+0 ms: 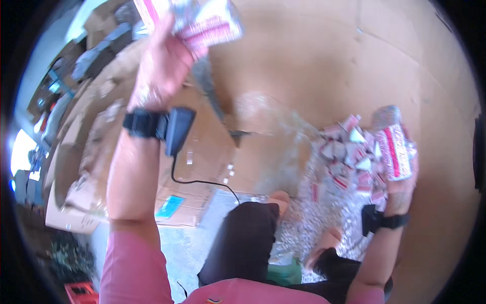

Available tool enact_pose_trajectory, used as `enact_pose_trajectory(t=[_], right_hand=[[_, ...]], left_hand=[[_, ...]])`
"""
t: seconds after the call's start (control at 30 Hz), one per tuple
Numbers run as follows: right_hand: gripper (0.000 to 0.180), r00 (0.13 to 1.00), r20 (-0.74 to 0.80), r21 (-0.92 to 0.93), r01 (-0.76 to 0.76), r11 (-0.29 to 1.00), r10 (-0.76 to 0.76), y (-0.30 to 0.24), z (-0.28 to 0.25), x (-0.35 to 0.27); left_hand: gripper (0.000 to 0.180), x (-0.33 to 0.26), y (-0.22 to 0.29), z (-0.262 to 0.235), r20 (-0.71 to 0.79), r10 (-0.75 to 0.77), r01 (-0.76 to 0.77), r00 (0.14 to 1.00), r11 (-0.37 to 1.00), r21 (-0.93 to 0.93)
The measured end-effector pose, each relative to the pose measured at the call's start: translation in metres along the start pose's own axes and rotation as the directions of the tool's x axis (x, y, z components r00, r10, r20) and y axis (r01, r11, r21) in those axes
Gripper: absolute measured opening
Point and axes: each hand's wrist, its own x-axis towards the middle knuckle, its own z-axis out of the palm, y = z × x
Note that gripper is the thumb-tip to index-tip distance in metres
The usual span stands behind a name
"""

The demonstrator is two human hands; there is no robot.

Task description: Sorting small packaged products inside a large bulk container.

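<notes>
My left hand [164,66] is raised at the top left, its fingers closed on clear packets [215,25] with pink and white labels. The top edge cuts off part of what it holds. Low on the right, my right hand [407,177] grips another clear packet [395,147] with a red and white label, held upright. Most of that hand's fingers are hidden behind the packet. Close beside it lies a heap of small red and white pieces [347,154], too blurred to name exactly.
Large brown cardboard [304,61] spreads under and behind my hands. A crumpled, shiny sheet [329,218] lies around my feet. An opened cardboard flap [202,147] bears a blue patch [170,206]. A cable runs from my left wrist device [178,130]. A red crate [81,293] stands lower left.
</notes>
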Motion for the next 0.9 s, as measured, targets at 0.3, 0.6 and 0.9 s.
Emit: enact_pose_trajectory(t=[0.3, 0.6, 0.9], right_hand=[[0.037, 0.943, 0.273, -0.009, 0.2, 0.98, -0.19, 0.03, 0.185, 0.009], [0.031, 0.874, 0.32, -0.272, 0.454, 0.849, -0.365, 0.139, 0.275, -0.003], [0.062, 0.369, 0.917, -0.303, 0.891, 0.338, -0.152, 0.243, 0.346, -0.054]], left_hand=[[0.078, -0.059, 0.223, -0.119, -0.288, 0.288, 0.296, 0.913, 0.017, 0.955], [0.032, -0.195, 0.134, -0.061, 0.061, -0.126, -0.065, 0.99, -0.027, 0.998], [0.054, -0.219, 0.101, -0.037, 0.064, -0.032, -0.071, 0.997, -0.411, 0.909]])
